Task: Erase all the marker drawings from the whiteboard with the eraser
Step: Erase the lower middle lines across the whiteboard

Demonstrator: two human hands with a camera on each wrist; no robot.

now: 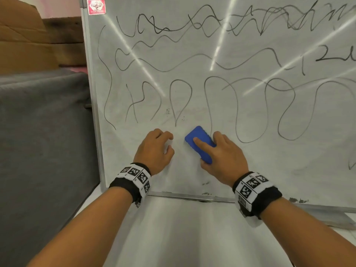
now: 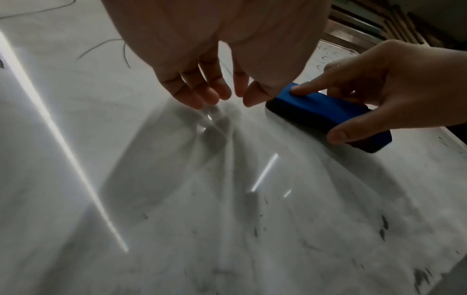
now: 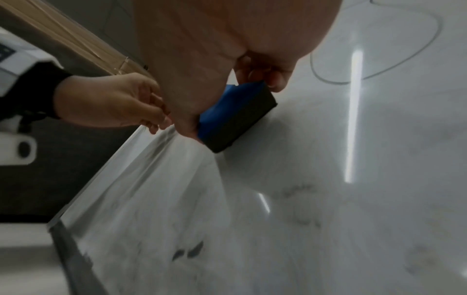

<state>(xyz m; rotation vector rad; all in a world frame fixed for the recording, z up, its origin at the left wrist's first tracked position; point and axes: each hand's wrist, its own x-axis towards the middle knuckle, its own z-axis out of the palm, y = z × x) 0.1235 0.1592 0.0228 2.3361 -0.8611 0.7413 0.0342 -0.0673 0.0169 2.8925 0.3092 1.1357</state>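
A whiteboard leans upright on a white table, its upper part covered in black marker scribbles and loops. Low on the board, my right hand grips a blue eraser and holds its dark felt face against the surface, index finger along the back and thumb on the lower edge. The left wrist view shows the eraser in that hand. My left hand is just left of the eraser, empty, with relaxed fingers at the board. The board around both hands is wiped pale.
Grey fabric covers something left of the board, with cardboard boxes behind it. The white tabletop runs in front of the board's metal bottom frame. Dark smudges dot the lower board. A red sticker marks the top left corner.
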